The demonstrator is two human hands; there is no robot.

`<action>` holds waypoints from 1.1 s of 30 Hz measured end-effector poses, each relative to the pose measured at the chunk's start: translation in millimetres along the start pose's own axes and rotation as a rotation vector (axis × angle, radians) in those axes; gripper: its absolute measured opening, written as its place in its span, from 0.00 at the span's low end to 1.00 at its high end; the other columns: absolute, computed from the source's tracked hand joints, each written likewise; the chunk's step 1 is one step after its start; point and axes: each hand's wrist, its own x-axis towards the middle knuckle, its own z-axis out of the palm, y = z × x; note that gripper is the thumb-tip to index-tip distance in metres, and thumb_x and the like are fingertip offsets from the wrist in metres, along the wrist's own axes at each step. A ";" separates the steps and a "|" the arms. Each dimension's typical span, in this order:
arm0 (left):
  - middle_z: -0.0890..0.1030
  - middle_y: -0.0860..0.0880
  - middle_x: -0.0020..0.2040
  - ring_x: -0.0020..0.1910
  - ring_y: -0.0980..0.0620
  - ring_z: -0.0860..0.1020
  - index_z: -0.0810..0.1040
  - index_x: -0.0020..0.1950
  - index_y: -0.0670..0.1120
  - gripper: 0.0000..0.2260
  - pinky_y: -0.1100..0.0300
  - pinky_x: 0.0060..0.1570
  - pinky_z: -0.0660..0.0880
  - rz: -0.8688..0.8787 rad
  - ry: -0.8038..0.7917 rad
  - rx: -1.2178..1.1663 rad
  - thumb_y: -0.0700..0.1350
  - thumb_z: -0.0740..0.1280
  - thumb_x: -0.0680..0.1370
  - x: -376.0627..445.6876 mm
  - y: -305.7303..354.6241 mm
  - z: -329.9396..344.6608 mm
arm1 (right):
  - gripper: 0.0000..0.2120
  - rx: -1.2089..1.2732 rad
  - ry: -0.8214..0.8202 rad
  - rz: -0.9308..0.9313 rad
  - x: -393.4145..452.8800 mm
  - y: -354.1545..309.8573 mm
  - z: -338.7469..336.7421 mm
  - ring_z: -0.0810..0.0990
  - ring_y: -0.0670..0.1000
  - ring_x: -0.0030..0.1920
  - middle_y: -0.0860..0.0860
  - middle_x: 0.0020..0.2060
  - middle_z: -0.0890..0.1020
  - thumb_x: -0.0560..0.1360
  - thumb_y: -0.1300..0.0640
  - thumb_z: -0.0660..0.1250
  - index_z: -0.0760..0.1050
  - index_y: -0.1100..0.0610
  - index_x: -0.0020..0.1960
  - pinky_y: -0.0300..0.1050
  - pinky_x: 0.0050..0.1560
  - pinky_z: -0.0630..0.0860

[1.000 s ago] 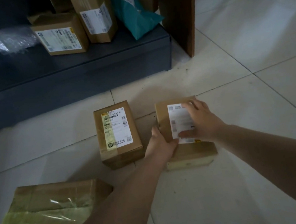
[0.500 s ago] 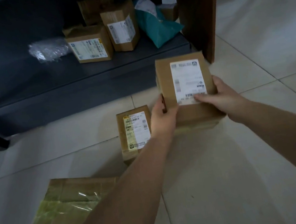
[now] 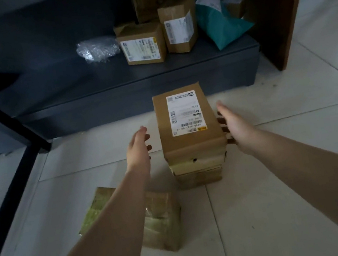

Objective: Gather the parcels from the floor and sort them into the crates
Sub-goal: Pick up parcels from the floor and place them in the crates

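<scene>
A brown labelled parcel (image 3: 186, 120) lies on top of a second brown parcel (image 3: 199, 172) on the tiled floor, forming a small stack. My left hand (image 3: 139, 147) hovers just left of the top parcel with fingers relaxed, a small gap between them. Just right of the stack is my right hand (image 3: 232, 127), fingers loosely bent toward the box side; contact is unclear. A flat parcel wrapped in yellowish tape (image 3: 162, 218) lies on the floor under my left forearm.
A low dark platform (image 3: 136, 89) behind the stack carries several brown boxes (image 3: 142, 46), a teal mailer bag (image 3: 220, 25) and a bubble-wrap bundle (image 3: 97, 49). A wooden panel (image 3: 277, 8) stands at the right. A black frame bar (image 3: 10, 129) crosses the left.
The labelled parcel, held in both hands in the air, now sits on the other floor parcel, and both hands have let go and opened beside it.
</scene>
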 end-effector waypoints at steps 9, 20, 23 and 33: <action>0.83 0.47 0.35 0.33 0.48 0.80 0.85 0.39 0.48 0.23 0.59 0.35 0.75 -0.552 -0.230 -0.137 0.66 0.63 0.70 18.2 -19.8 28.3 | 0.22 0.417 -0.147 0.332 22.3 45.2 5.8 0.85 0.50 0.39 0.50 0.40 0.86 0.73 0.37 0.60 0.86 0.51 0.40 0.44 0.34 0.80; 0.82 0.50 0.43 0.43 0.49 0.80 0.80 0.43 0.55 0.21 0.55 0.38 0.77 -0.352 -0.215 0.004 0.71 0.60 0.70 -4.0 139.6 -9.4 | 0.20 0.366 -0.052 0.343 4.4 -113.8 -0.4 0.83 0.54 0.45 0.48 0.34 0.86 0.68 0.32 0.64 0.84 0.46 0.33 0.54 0.49 0.78; 0.81 0.48 0.41 0.41 0.48 0.80 0.79 0.44 0.51 0.24 0.56 0.37 0.76 -0.333 -0.156 -0.018 0.70 0.60 0.70 -55.5 244.9 -38.4 | 0.21 0.347 -0.090 0.323 -60.7 -221.2 -9.1 0.84 0.53 0.40 0.50 0.35 0.86 0.73 0.35 0.61 0.84 0.49 0.41 0.49 0.38 0.79; 0.78 0.44 0.37 0.37 0.45 0.77 0.76 0.39 0.42 0.19 0.53 0.41 0.77 -0.405 0.079 -0.222 0.58 0.62 0.77 -302.9 627.8 -185.1 | 0.27 0.226 -0.311 0.286 -326.4 -612.5 -10.9 0.83 0.58 0.46 0.55 0.42 0.85 0.68 0.29 0.63 0.82 0.51 0.46 0.53 0.48 0.79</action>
